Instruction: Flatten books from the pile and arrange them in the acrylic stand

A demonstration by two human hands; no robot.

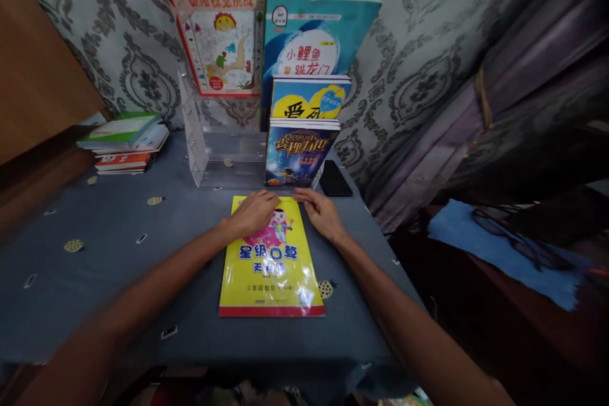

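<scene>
A yellow workbook [271,292] with a red bottom strip and a cartoon child on its cover lies flat on the table, directly before me. My left hand [254,211] rests over its upper part, fingers stretched out toward the top edge. At the upper right corner is my right hand [321,212], fingers slightly bent and reaching toward the rack's foot; no object shows in it. Just beyond the fingertips, a dark blue book [299,152] stands in the lowest tier of a clear plastic rack [228,171].
Behind stand a yellow-and-blue book [309,98], a teal book [323,19] and a picture-puzzle book [219,44]. A black phone [335,179] lies right of the rack. Several stacked books [128,139] sit at the left. Glasses [518,238] lie on a blue cloth [457,225] at the right.
</scene>
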